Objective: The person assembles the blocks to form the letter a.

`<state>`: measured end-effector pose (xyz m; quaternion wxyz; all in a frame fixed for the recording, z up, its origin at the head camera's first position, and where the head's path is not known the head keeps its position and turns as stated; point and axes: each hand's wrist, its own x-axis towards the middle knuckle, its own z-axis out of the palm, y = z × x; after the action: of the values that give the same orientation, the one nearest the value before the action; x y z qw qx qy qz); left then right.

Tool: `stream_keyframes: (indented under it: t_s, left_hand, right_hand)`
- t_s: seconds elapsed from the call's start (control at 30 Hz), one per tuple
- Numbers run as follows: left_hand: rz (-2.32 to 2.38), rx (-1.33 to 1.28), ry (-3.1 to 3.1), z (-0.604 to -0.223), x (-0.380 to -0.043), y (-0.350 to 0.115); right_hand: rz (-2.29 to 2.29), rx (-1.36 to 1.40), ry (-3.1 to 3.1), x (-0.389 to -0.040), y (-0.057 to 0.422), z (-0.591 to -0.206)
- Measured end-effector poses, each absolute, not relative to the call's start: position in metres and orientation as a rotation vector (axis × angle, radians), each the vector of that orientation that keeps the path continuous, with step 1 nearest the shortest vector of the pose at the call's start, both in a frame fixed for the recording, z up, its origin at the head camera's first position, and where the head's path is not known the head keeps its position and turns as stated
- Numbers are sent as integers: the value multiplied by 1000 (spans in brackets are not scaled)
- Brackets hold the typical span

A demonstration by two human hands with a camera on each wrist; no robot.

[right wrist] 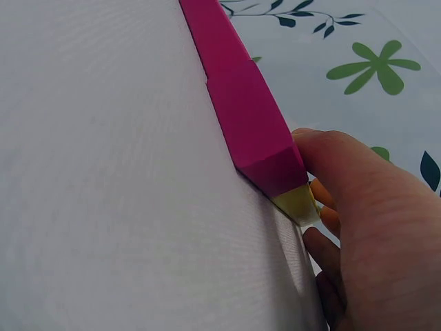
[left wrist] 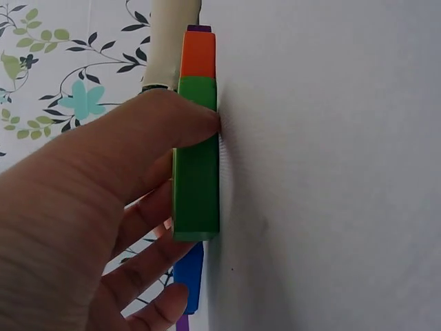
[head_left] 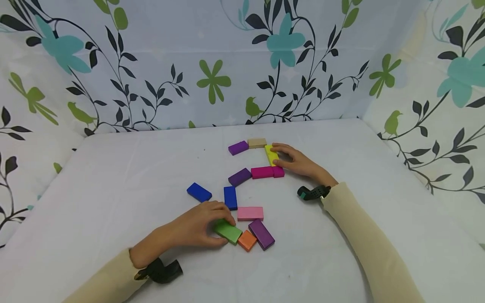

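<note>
My left hand (head_left: 201,225) holds a green block (head_left: 228,231) between thumb and fingers on the white cloth. In the left wrist view, the thumb lies across the green block (left wrist: 196,186), whose far end meets an orange block (left wrist: 198,55). Farther back, my right hand (head_left: 299,163) pinches a yellow block (head_left: 271,155) by its two ends. The yellow block's near end is right at a short magenta block (head_left: 278,171) beside a longer magenta one (head_left: 262,172). In the right wrist view, the magenta block (right wrist: 251,117) hides most of the yellow block (right wrist: 299,203).
A winding line of blocks continues with purple (head_left: 261,234), pink (head_left: 250,213), blue (head_left: 230,198), purple (head_left: 240,177), tan (head_left: 257,143) and purple (head_left: 238,147) pieces. A separate blue block (head_left: 199,192) lies just beyond my left hand. Patterned cloth (head_left: 159,50) hangs behind the table.
</note>
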<state>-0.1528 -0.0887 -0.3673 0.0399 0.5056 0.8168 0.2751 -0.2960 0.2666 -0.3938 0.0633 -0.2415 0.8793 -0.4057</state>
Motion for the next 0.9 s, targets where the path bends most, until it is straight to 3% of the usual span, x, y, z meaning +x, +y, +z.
stream_keyframes:
  t_s: [0.9]
  left_hand:
    - [904,1599,2382,-349,-156,-70]
  right_hand:
    - [-1205,-713,2657,-297,268,-393]
